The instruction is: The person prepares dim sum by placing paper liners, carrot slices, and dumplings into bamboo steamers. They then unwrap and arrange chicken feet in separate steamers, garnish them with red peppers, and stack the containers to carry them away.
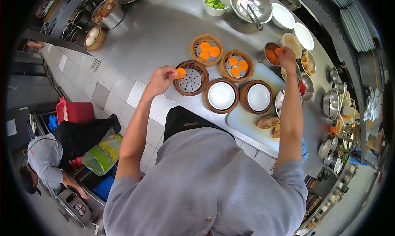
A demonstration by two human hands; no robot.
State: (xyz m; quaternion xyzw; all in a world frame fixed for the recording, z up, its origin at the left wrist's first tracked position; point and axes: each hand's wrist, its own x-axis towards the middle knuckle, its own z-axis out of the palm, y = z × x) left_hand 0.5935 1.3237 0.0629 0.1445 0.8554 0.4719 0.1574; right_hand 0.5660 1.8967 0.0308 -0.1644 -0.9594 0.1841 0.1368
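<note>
My left hand (161, 77) pinches an orange carrot slice (180, 73) between its fingertips, just over the left rim of an empty bamboo steamer (190, 78) with a perforated metal base, a little left of the frame's centre. My right hand (286, 55), in the upper right, grips another carrot slice (279, 51) above a metal cup of slices (270, 55).

Above the empty steamer sit two more steamers: one (206, 49) holding three carrot slices, and one (235, 65) to its right, also with three. Below them, toward me, two steamers each hold a white dish, the left one (221, 95) and the right one (258, 97), the latter resting on a white cutting board (247, 120) with pieces of browned meat (267, 121) at its near edge.

All of this crowds the steel counter (156, 30). Along its upper edge stand a white bowl of greens (216, 4), a steel mixing bowl with tongs (251, 4) and white plates (303, 35). Small metal bowls and pots line the right edge, close by my right forearm. At upper left stand a pot of cooked food (108, 11) and a small steamer of buns (95, 37).

At lower left another person (53, 151) bends down beside a red crate (75, 111) and a yellow-green sack (103, 153).
</note>
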